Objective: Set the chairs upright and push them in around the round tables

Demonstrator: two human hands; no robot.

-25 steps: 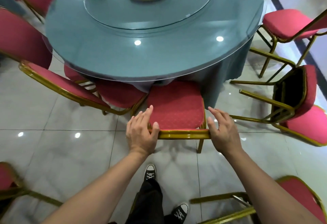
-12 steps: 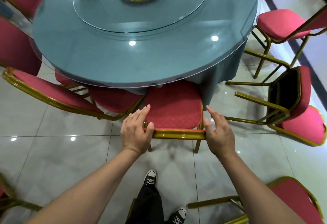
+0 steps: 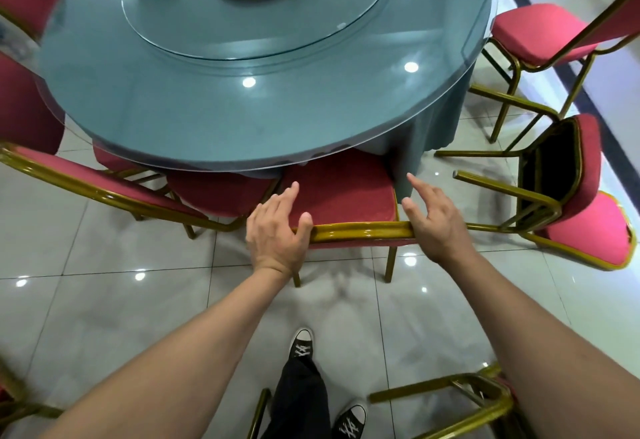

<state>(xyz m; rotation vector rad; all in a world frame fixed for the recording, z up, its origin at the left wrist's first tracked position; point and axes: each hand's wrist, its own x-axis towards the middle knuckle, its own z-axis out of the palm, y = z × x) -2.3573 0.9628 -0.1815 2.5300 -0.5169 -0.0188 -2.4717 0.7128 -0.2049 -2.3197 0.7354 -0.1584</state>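
Since a second ago the upright chair [image 3: 337,203] has slid further under the round table [image 3: 242,106], its seat front now tucked beneath the glass rim and tablecloth; head view only, so I log just this angle. My left hand [image 3: 275,230] lies spread over the gilt back rail with the thumb hooked on it, and my right hand [image 3: 434,222] presses the rail's other end with fingers loosely splayed, neither gripping. I judge the push-in step nearly done; next I'd release and turn to the toppled chair [image 3: 568,196] lying on its side at right.
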